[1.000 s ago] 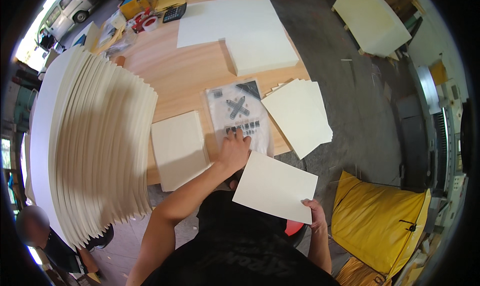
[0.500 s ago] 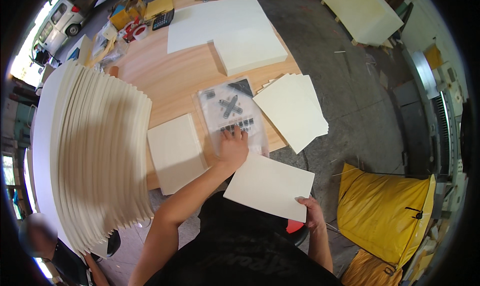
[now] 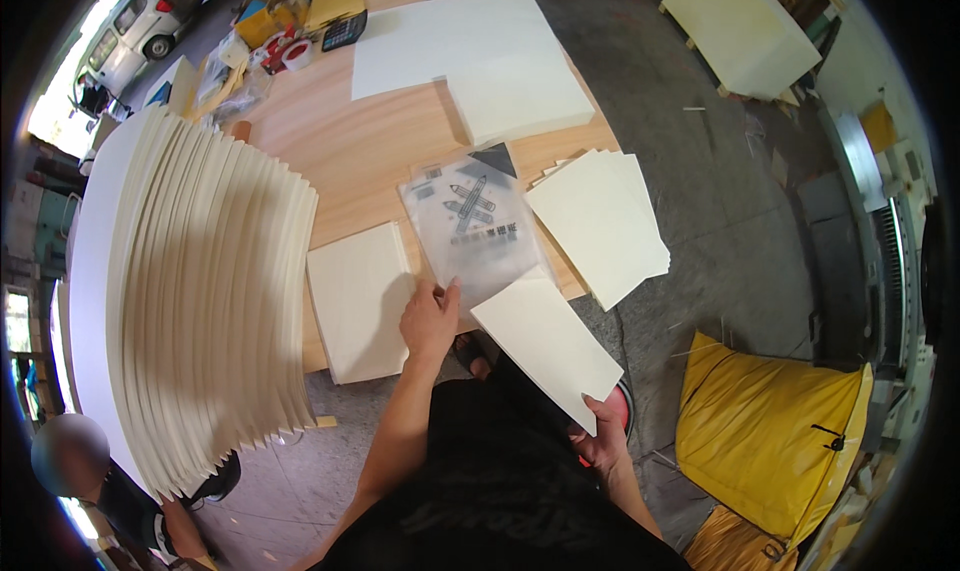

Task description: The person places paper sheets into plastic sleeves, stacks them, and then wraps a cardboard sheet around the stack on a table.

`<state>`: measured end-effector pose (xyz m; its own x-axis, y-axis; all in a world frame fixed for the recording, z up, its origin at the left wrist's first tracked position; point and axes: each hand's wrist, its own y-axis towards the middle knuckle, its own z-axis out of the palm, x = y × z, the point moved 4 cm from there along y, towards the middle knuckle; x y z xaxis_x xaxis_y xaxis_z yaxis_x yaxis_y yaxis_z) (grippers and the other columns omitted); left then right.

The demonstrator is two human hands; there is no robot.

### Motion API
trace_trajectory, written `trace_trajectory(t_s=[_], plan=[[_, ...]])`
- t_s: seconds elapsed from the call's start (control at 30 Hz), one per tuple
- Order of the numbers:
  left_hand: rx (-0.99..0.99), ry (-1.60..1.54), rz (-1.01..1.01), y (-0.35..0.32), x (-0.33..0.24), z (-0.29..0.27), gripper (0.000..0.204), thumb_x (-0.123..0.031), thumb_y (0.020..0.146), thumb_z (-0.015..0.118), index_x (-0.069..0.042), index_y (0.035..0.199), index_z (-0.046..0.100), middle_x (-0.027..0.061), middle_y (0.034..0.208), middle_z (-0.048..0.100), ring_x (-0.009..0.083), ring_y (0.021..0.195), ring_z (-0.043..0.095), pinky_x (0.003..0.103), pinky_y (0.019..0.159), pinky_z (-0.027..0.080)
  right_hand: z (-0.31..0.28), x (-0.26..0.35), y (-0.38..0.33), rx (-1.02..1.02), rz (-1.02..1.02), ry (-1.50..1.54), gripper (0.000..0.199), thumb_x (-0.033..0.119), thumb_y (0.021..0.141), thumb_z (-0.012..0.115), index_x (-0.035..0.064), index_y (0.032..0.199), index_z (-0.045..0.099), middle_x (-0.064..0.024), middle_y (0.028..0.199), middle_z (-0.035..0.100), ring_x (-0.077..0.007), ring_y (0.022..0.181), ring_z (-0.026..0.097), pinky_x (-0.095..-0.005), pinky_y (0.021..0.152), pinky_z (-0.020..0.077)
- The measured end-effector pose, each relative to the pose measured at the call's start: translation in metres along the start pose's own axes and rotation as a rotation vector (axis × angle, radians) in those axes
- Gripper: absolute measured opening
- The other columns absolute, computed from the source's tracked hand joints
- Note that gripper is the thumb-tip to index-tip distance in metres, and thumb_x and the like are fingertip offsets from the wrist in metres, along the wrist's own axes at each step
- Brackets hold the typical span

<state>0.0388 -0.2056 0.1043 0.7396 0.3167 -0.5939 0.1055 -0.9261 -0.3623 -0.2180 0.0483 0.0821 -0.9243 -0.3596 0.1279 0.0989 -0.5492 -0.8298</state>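
Note:
A clear printed plastic bag [image 3: 465, 221] with a pencil picture lies at the table's near edge. My left hand [image 3: 431, 317] pinches its near left corner between thumb and fingers. My right hand [image 3: 603, 434] grips the near end of a cream paper pad [image 3: 548, 346], thumb on top. The pad tilts down toward me, and its far end meets the bag's open mouth; how far it sits inside is hard to make out. To the left of the bag lies a cream paper stack [image 3: 360, 301]. On its right is a fanned pile of cream paper [image 3: 600, 226].
A tall stack of cream sheets [image 3: 210, 301] stands on the left, a person [image 3: 130, 501] beyond it. Large white sheets [image 3: 450, 46], a calculator [image 3: 344, 31] and tape rolls [image 3: 297, 55] lie on the table [image 3: 350, 141]. A yellow sack [image 3: 770, 431] stands on the floor at right.
My left hand has moved from the top of the bag down to its near left corner. The pad has turned, and its far end has come to the bag's mouth.

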Motion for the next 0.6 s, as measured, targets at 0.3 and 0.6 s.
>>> trace_trajectory(t_s=[0.3, 0.6], plan=[[0.44, -1.041, -0.087, -0.001, 0.031, 0.02, 0.023, -0.006, 0.097, 0.056, 0.004, 0.117, 0.062, 0.0105, 0.103, 0.068, 0.0203, 0.092, 0.07, 0.034, 0.082, 0.06, 0.062, 0.0, -0.016, -0.012, -0.364, -0.301, 0.044, 0.008, 0.097, 0.059, 0.003, 0.14, 0.049, -0.0105, 0.132, 0.061, -0.0238, 0.121, 0.059, -0.0403, 0.103, 0.047], [0.509, -1.094, -0.057, -0.018, 0.041, 0.043, 0.029, -0.008, 0.098, 0.058, -0.005, 0.126, 0.062, 0.0069, 0.105, 0.068, 0.0167, 0.094, 0.067, 0.031, 0.077, 0.058, 0.07, 0.0, -0.006, 0.075, -0.48, -0.501, 0.033, 0.016, 0.102, 0.057, 0.0046, 0.133, 0.055, -0.0083, 0.122, 0.065, -0.0194, 0.1, 0.066, -0.034, 0.082, 0.0545]])
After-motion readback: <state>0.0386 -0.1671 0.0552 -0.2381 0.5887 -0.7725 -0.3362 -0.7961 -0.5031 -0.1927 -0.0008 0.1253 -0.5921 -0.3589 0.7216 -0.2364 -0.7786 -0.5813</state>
